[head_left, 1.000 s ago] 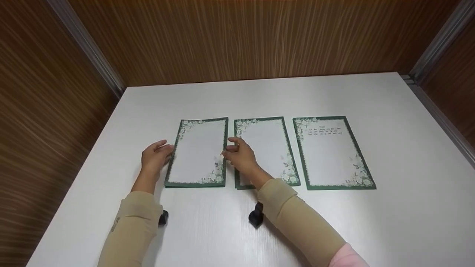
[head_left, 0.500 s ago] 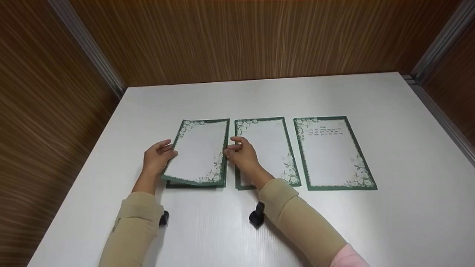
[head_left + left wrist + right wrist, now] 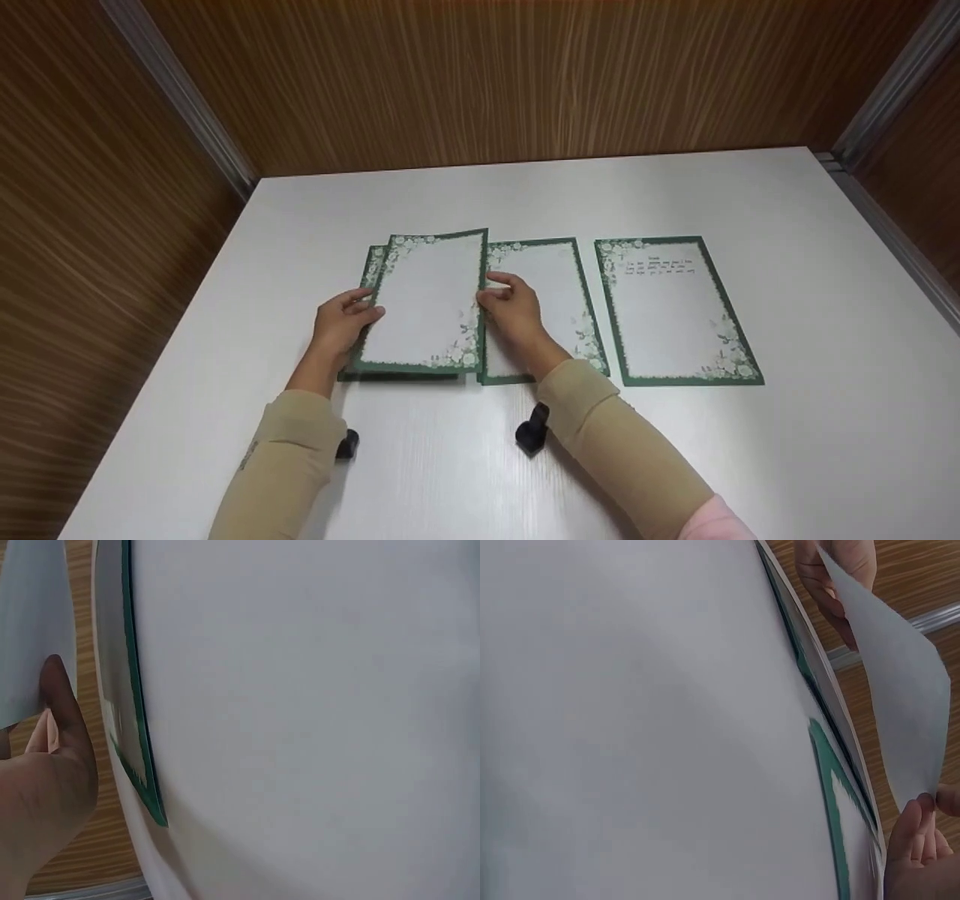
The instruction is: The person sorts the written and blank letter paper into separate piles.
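A sheet of floral-bordered paper (image 3: 424, 300) with a green edge is held up between both hands, lifted off the left stack (image 3: 373, 259) of like sheets. My left hand (image 3: 341, 322) pinches its left edge, thumb on top. At the right edge, my right hand (image 3: 516, 307) pinches it between thumb and fingers, over the middle stack (image 3: 544, 300). In the left wrist view the left hand (image 3: 52, 772) grips the sheet's side (image 3: 34, 630). The sheet's plain underside (image 3: 900, 690) shows in the right wrist view, bowed between the two hands.
To the right lies another bordered sheet (image 3: 667, 315) with a few lines of text at its top. All the paper rests on a white table (image 3: 450, 465). Wood-grain panels (image 3: 525, 82) stand behind it and at the sides. Black devices (image 3: 532, 431) are worn at the wrists.
The top sheet has come up off the left stack and moved right in both hands, now partly overlapping the middle stack. The stack beneath and the right sheet stay put.
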